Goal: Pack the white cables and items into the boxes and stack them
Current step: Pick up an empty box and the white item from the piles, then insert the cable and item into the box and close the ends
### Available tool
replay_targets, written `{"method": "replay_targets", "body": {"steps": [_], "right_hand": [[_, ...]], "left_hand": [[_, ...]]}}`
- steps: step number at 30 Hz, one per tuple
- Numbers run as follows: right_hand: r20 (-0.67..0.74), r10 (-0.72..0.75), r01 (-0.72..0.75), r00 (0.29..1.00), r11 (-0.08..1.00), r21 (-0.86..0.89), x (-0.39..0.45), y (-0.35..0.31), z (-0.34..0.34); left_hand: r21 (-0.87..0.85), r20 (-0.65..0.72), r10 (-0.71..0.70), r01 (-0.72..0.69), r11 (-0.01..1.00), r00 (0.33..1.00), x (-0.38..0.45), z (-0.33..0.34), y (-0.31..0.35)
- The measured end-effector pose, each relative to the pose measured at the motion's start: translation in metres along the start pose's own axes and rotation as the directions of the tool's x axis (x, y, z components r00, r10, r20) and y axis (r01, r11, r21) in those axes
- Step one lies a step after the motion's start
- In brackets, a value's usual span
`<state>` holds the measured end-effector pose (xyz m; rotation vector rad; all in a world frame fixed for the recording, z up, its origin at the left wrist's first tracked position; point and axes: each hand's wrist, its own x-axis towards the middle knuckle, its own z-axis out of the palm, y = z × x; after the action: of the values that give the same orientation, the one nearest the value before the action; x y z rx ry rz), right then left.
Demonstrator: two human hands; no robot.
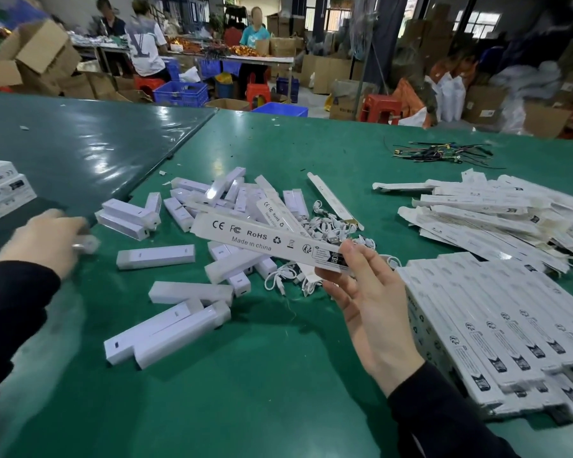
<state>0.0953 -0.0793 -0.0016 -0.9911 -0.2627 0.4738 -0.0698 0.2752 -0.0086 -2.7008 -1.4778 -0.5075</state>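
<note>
Right hand (371, 312) grips box (272, 241); left hand (45, 241) blurred, pinching small item, identity unclear. Packed stack (497, 328) sizeable. Many items (179, 292), cables (328, 229), flat boxes (483, 206) remain on desk (278, 391).

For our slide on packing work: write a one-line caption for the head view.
Right hand holds a box over loose cables; blurred left hand grips something small.

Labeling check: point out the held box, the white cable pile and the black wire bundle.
Held box (265, 238), head view, printed face.
White cable pile (331, 228), head view, pile middle.
Black wire bundle (439, 153), head view, tangle centre.
</note>
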Motion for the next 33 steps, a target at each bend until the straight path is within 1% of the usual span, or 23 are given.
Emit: {"method": "replay_targets", "body": {"steps": [1,2,4,7,9,10,11,12,13,14,15,17,19,20,21,22,23,24,25,26,28,30,33], "right_hand": [[0.001,0.001,-0.001,1.0,1.0,0.007,0.0,0.0,0.0],[0.004,0.002,-0.002,1.0,1.0,0.016,0.0,0.001,0.0],[0.014,0.018,-0.019,1.0,0.999,0.039,0.0,0.002,0.0],[0.044,0.09,-0.095,0.995,0.988,0.118,-0.001,0.003,0.0],[0.064,0.135,-0.144,0.989,0.976,0.164,-0.003,0.004,0.0],[0.073,0.146,-0.156,0.987,0.975,0.156,-0.003,0.005,0.001],[0.086,0.14,-0.149,0.986,0.982,0.119,-0.005,0.007,0.002],[0.105,0.108,-0.113,0.989,0.993,0.039,-0.008,0.012,0.004],[0.14,0.056,-0.045,0.988,0.996,-0.082,-0.011,0.017,0.006],[0.201,0.0,0.044,0.98,0.976,-0.214,-0.016,0.023,0.01],[0.284,-0.034,0.127,0.958,0.941,-0.315,-0.021,0.03,0.015],[0.443,-0.052,0.25,0.895,0.882,-0.401,-0.03,0.041,0.023],[0.5,-0.078,0.334,0.862,0.829,-0.448,-0.033,0.045,0.028],[0.509,-0.127,0.411,0.851,0.766,-0.495,-0.031,0.046,0.028],[0.543,-0.19,0.518,0.818,0.655,-0.55,-0.028,0.046,0.029],[0.612,-0.232,0.634,0.756,0.492,-0.597,-0.024,0.047,0.03],[0.696,-0.219,0.725,0.683,0.311,-0.614,-0.022,0.049,0.032],[0.772,-0.154,0.787,0.616,0.136,-0.601,-0.02,0.054,0.036],[0.821,-0.071,0.824,0.566,0.001,-0.567,-0.017,0.06,0.039],[0.842,-0.008,0.838,0.54,-0.091,-0.538,-0.015,0.065,0.041],[0.838,0.05,0.83,0.544,-0.178,-0.528,-0.013,0.072,0.045],[0.819,0.056,0.811,0.571,-0.197,-0.552,-0.011,0.073,0.046],[0.811,0.041,0.801,0.584,-0.196,-0.566,-0.007,0.067,0.041]], "left_hand": [[-0.034,0.008,0.051,-0.051,0.998,0.999,-0.011,-0.008,0.017],[-0.075,-0.013,0.152,-0.153,0.985,0.988,-0.017,-0.009,0.031],[-0.253,-0.031,0.291,-0.289,0.923,0.956,-0.036,-0.016,0.064],[-0.498,0.024,0.412,-0.347,0.795,0.911,-0.065,-0.018,0.106],[-0.571,-0.031,0.435,-0.373,0.731,0.9,-0.08,-0.02,0.121],[-0.659,-0.06,0.402,-0.338,0.671,0.914,-0.086,-0.022,0.126],[-0.811,-0.023,0.357,-0.226,0.54,0.934,-0.094,-0.028,0.131],[-0.945,0.059,0.352,-0.061,0.321,0.934,-0.102,-0.034,0.137],[-0.991,0.135,0.394,0.115,0.076,0.909,-0.108,-0.039,0.144],[-0.96,0.19,0.43,0.26,-0.108,0.882,-0.113,-0.039,0.149],[-0.926,0.2,0.44,0.316,-0.207,0.875,-0.118,-0.038,0.153],[-0.896,0.213,0.37,0.332,-0.294,0.904,-0.122,-0.039,0.155],[-0.828,0.294,0.314,0.405,-0.389,0.903,-0.117,-0.038,0.147],[-0.76,0.335,0.335,0.463,-0.457,0.881,-0.114,-0.037,0.14],[-0.682,0.357,0.378,0.515,-0.519,0.854,-0.111,-0.037,0.132],[-0.623,0.364,0.42,0.552,-0.554,0.831,-0.109,-0.038,0.127],[-0.593,0.363,0.452,0.576,-0.563,0.815,-0.109,-0.037,0.124],[-0.591,0.349,0.477,0.585,-0.555,0.806,-0.11,-0.036,0.123],[-0.6,0.33,0.498,0.585,-0.545,0.802,-0.111,-0.036,0.123],[-0.617,0.31,0.509,0.577,-0.535,0.803,-0.112,-0.037,0.125],[-0.637,0.289,0.509,0.559,-0.531,0.811,-0.113,-0.039,0.124],[-0.636,0.29,0.502,0.556,-0.535,0.815,-0.113,-0.041,0.121],[-0.644,0.28,0.506,0.55,-0.531,0.816,-0.112,-0.039,0.119]]}}
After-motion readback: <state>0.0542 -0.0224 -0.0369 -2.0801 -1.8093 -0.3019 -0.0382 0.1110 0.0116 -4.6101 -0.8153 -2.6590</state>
